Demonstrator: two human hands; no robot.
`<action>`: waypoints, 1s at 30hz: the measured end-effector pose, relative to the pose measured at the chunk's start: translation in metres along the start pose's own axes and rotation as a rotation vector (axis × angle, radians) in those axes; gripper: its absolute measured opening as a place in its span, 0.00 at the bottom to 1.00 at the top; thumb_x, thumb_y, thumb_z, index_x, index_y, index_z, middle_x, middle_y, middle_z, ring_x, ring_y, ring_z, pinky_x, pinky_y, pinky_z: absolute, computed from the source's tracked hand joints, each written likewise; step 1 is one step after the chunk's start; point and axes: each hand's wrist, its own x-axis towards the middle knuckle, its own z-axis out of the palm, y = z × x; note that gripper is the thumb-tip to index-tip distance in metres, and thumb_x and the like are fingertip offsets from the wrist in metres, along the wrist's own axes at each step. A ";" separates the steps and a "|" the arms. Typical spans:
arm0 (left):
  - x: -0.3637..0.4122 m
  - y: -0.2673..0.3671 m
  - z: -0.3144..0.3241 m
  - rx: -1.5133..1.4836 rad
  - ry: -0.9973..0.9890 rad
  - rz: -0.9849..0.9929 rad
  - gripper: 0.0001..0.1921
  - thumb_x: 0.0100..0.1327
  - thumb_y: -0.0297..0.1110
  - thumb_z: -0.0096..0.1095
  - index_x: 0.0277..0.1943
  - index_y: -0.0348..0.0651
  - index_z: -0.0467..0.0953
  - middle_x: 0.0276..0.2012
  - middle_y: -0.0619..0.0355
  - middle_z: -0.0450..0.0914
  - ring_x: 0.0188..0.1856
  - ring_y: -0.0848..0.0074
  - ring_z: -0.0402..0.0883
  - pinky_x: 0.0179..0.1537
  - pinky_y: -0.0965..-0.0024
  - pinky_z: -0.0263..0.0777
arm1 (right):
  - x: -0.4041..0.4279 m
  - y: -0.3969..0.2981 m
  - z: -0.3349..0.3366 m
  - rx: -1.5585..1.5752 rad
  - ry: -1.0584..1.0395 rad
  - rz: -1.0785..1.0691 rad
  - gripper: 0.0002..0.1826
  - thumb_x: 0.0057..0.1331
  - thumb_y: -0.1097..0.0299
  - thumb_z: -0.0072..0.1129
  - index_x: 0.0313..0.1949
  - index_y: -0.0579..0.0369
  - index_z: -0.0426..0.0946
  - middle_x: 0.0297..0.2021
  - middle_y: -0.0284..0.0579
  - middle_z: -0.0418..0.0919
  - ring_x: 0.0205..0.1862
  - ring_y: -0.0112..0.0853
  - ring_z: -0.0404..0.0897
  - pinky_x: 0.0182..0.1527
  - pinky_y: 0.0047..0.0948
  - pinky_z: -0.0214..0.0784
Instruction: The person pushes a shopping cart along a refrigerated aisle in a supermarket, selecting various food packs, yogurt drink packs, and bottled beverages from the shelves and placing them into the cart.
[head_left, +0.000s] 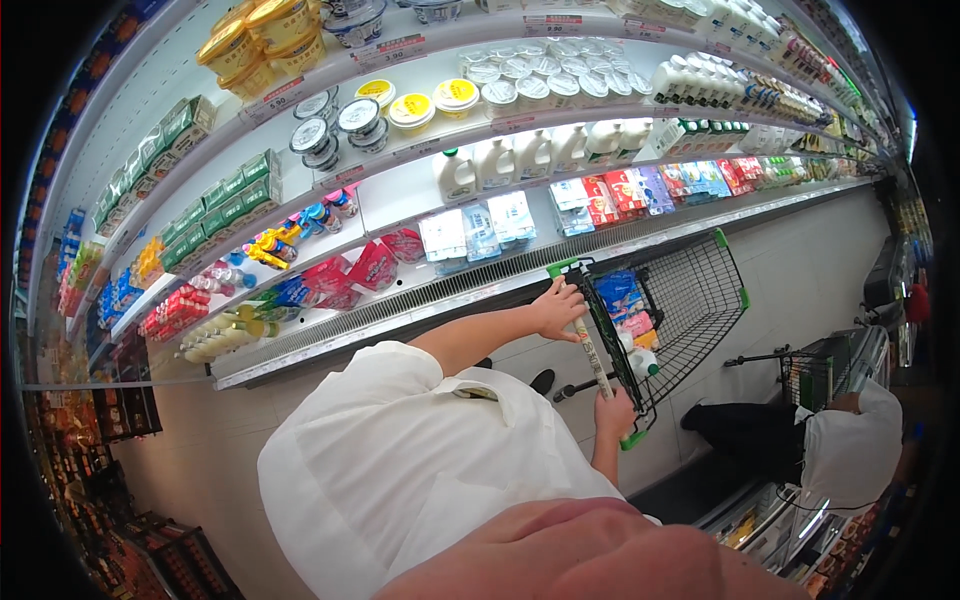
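My left hand rests around the far end of a shopping cart's handle, close to its green end cap. Lower in the picture, my right hand grips the handle's other end. The black wire basket of the shopping cart extends to the right. Inside the cart lie a blue package, a pink package, an orange package and a white bottle with a green cap. The handle bears writing.
A refrigerated dairy shelf runs alongside, with milk jugs, yogurt cups and pouches. At right, another person stands by a second cart and a chiller case. Grey tiled floor lies ahead.
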 end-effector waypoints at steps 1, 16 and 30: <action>0.004 0.003 0.002 0.009 -0.004 0.031 0.46 0.69 0.75 0.64 0.75 0.44 0.73 0.74 0.43 0.71 0.83 0.45 0.59 0.85 0.25 0.37 | 0.001 0.007 -0.002 -0.003 -0.025 -0.021 0.19 0.66 0.46 0.73 0.48 0.45 0.88 0.39 0.48 0.92 0.43 0.54 0.91 0.46 0.55 0.82; 0.090 0.006 -0.007 0.113 -0.104 -0.060 0.51 0.63 0.70 0.74 0.80 0.48 0.66 0.79 0.38 0.67 0.85 0.38 0.55 0.83 0.22 0.35 | 0.079 0.034 -0.023 0.046 -0.123 0.005 0.22 0.67 0.45 0.73 0.49 0.47 0.86 0.43 0.49 0.91 0.46 0.52 0.91 0.48 0.55 0.81; 0.116 0.035 0.002 0.056 -0.151 -0.086 0.62 0.58 0.70 0.76 0.88 0.52 0.53 0.88 0.39 0.51 0.90 0.38 0.38 0.82 0.19 0.35 | 0.116 0.086 -0.004 0.070 -0.001 0.002 0.22 0.65 0.46 0.74 0.50 0.47 0.88 0.43 0.50 0.92 0.46 0.53 0.91 0.48 0.53 0.81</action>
